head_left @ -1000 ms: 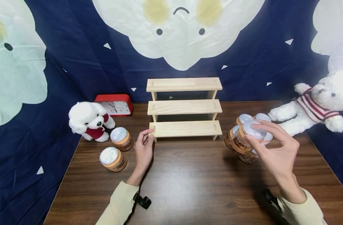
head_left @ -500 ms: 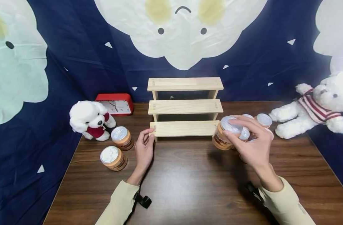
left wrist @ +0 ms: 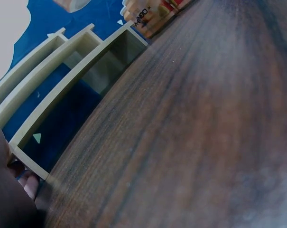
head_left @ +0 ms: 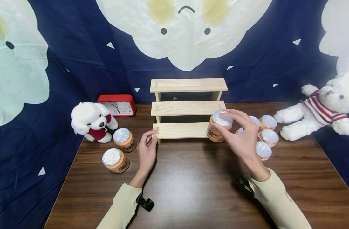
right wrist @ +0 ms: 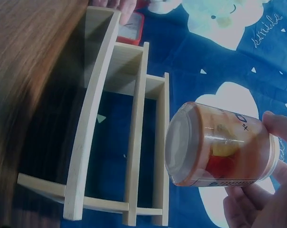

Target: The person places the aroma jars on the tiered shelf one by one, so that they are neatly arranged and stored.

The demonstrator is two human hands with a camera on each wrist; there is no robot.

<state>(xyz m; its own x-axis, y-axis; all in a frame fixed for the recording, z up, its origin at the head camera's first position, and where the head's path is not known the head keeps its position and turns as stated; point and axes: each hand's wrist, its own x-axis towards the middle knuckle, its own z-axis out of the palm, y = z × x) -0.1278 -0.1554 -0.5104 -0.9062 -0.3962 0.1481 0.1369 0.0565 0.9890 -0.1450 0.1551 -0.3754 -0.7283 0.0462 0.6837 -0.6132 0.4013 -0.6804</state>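
In the head view, the fingers of my right hand (head_left: 241, 135) pinch one orange jar (head_left: 217, 128) around its pale lid, holding it roughly upright at the right end of the lowest step of the wooden stand (head_left: 181, 108). The fingers of my left hand (head_left: 147, 152) pinch the other end of that lowest step, well apart from the jar. Just left of those fingers, two more jars (head_left: 120, 151) stand on the table (head_left: 183, 178), with a white toy dog (head_left: 88, 117) and a red clock (head_left: 133, 103) beyond them; several other jars (head_left: 269, 136) cluster to the right of my right fingers, partly hidden by that hand, and a toy bear (head_left: 320, 108) sits farther out. As I judge it, the lifting of this one jar is done, its setting down is not — I see no jar resting on any step, and the ones on the table remain to be handled, if they belong to the work. From the left wrist, my fingers are at the stand's end, darkly lit, the rest of the hand cut off by the frame. From the right wrist, my fingers hold the jar's lid end — its base looks free of the boards, nearest the higher steps from this angle.
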